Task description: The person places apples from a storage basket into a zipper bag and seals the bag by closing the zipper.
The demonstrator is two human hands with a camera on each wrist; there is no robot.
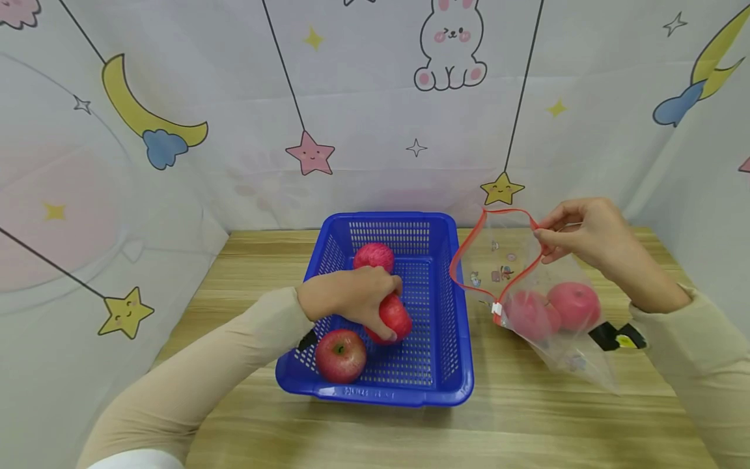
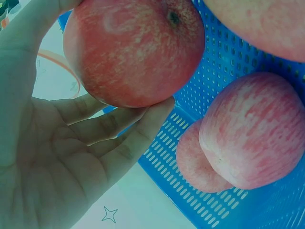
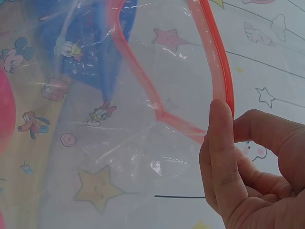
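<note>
In the head view my left hand (image 1: 357,294) reaches into a blue plastic basket (image 1: 463,365) and grips a red apple (image 1: 395,319), thumb on the near side. The left wrist view shows this apple (image 2: 138,52) between the thumb and the fingers. Another apple (image 1: 341,355) lies nearer the basket's front, and one (image 1: 374,256) lies behind the hand. On the right, my right hand (image 1: 580,228) pinches the red zip edge of a clear printed zip bag (image 1: 577,358) between thumb and fingers. The bag's mouth gapes toward the basket, and two apples (image 1: 574,306) sit inside it.
Basket and bag are on a light wooden table (image 1: 328,436). A white cloth (image 1: 375,98) with cartoon stars, moons and a rabbit hangs behind and at both sides. The basket's right wall stands close beside the bag's mouth.
</note>
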